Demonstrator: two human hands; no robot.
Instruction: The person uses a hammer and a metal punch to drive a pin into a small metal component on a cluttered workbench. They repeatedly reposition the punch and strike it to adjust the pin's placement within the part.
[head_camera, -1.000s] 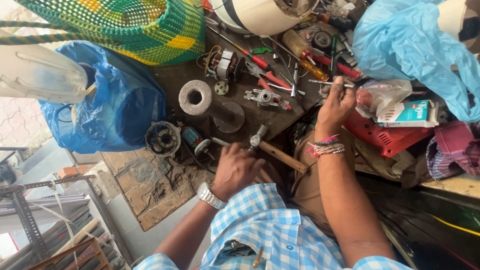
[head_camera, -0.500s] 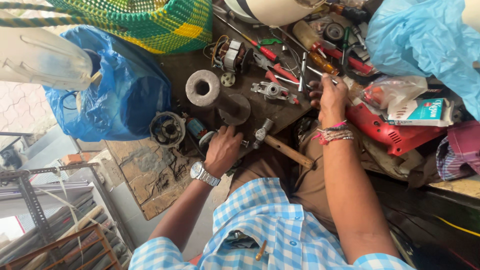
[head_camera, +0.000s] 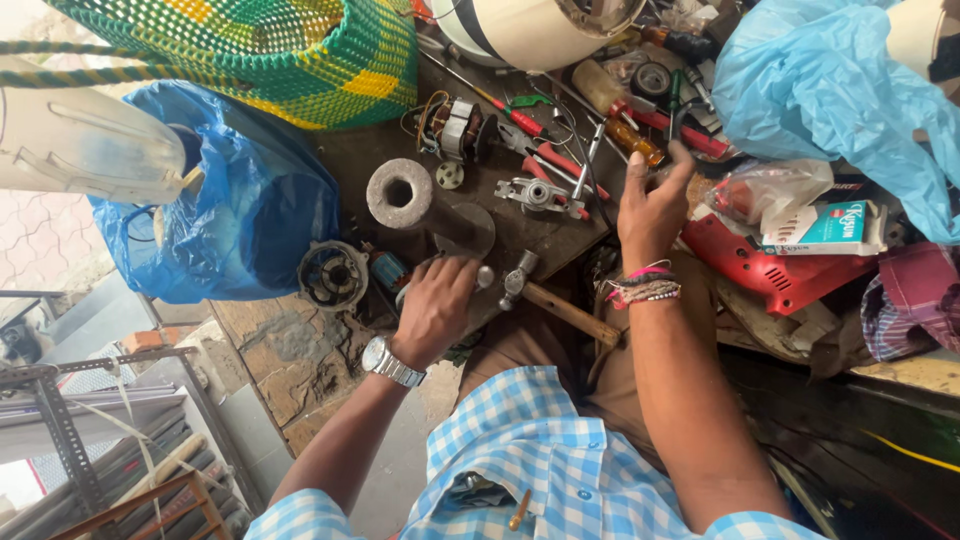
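Note:
My left hand (head_camera: 435, 305), with a metal watch on its wrist, presses down with curled fingers on a small motor part with a teal end (head_camera: 386, 270) at the near edge of the dark workbench (head_camera: 345, 150). A hammer (head_camera: 515, 278) with a wooden handle lies just right of that hand. My right hand (head_camera: 650, 205), with thread bracelets on its wrist, reaches into a pile of screwdrivers. Its fingertips are beside an amber-handled screwdriver (head_camera: 635, 140). Whether it grips anything is hidden by the fingers.
On the bench lie a grey ring-shaped cylinder (head_camera: 398, 193), a copper-wound stator (head_camera: 455, 128), a round motor housing (head_camera: 332, 275), red-handled pliers (head_camera: 545, 150) and a red power drill (head_camera: 790, 265). A blue bag (head_camera: 240, 210), a woven basket (head_camera: 300, 50) and a light-blue bag (head_camera: 830, 90) crowd the edges.
My right hand, which held a thin metal tool a second ago, has dropped toward the screwdriver pile. My left hand has stayed on the motor part by the hammer. The camera has moved closer.

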